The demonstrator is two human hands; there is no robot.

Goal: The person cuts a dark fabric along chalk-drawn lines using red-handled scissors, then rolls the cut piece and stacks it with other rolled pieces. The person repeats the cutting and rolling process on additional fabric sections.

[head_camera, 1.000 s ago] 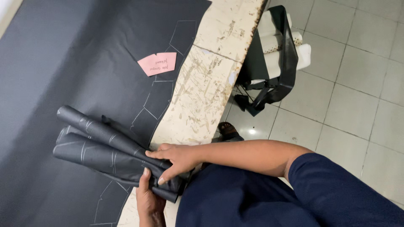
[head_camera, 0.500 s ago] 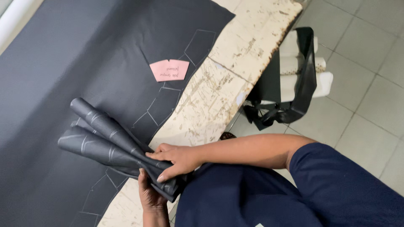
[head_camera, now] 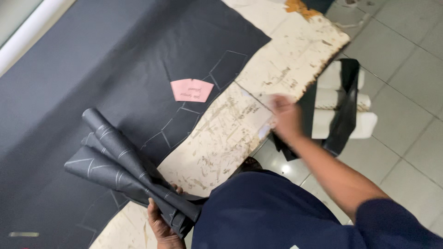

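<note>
- Dark grey rolled fabric pieces [head_camera: 122, 173], marked with pale chalk lines, fan out up and to the left from one gathered end low in the view, lying over the near edge of the table.
- At that gathered end the left hand [head_camera: 161, 226] is closed around the rolls, fingers wrapped over the bundle from below, just beside the person's dark blue lap.
- Reaching out past the table's right edge, the right hand [head_camera: 286, 117] is blurred by motion; whether its fingers are open or closed, I cannot tell. It holds nothing that can be made out.
- Just beyond that hand, white rolls [head_camera: 344, 108] lie stacked on the tiled floor [head_camera: 406, 152], with a black strip of material [head_camera: 346, 110] draped over them.
- Worn cream-white, scratched and chipped, the table top [head_camera: 240, 124] shows bare along its right side, with a ragged brown corner at the far end.
- Spread flat over most of the table, a large dark grey cloth [head_camera: 101, 64] carries chalk outlines of angular shapes near its right edge.
- A small pink paper pattern piece [head_camera: 191, 90] rests on that cloth, well apart from both hands, just beside one of the chalk outlines.
</note>
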